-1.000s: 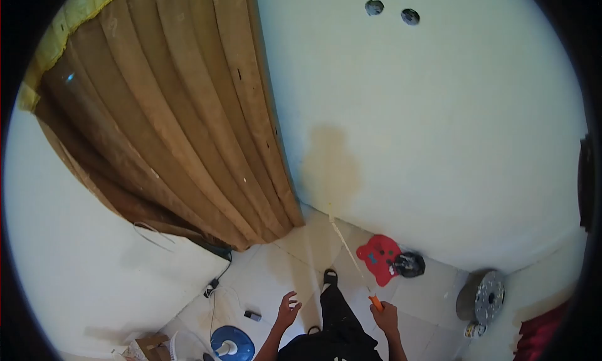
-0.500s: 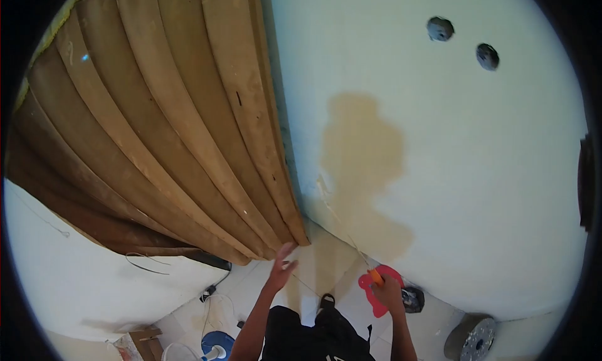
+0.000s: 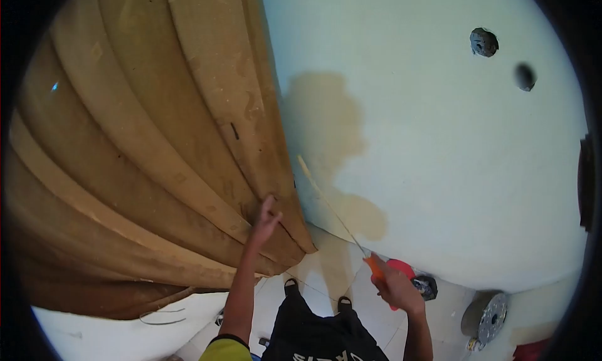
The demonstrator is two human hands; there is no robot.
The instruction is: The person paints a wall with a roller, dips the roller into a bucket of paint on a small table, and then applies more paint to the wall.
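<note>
Right hand (image 3: 395, 289) is closed in a fist around the orange handle (image 3: 375, 267) of a long thin tool (image 3: 329, 204); the pale, slim blade runs up and left from the handle, and its tip sits against the wall (image 3: 439, 141) at the lower edge of a tan patch (image 3: 323, 126). The patch is irregular and blotchy with a matte look; the wall around it is smooth and pale greenish-white. Left hand (image 3: 264, 220) is raised, fingers spread and loose, gripping nothing; its fingertips touch or nearly touch the brown curtain (image 3: 144, 141), can't tell which. The curtain is heavy cloth in deep rounded vertical folds, with scattered specks and a small dark slit mid-fold. It hangs just left of the patch. Two round dark holes (image 3: 484, 41) sit in the wall at upper right, the nearer one rough-edged. On the glossy pale floor tiles (image 3: 326, 273) by the wall base: a flat red plastic piece (image 3: 401, 268), partly hidden behind the right hand, with a small black object (image 3: 426, 286) just beside it. Further right, a round grey metal disc (image 3: 489, 314) with holes stands on edge near the wall. Dark trousers and two dark shoes show at bottom centre.
</note>
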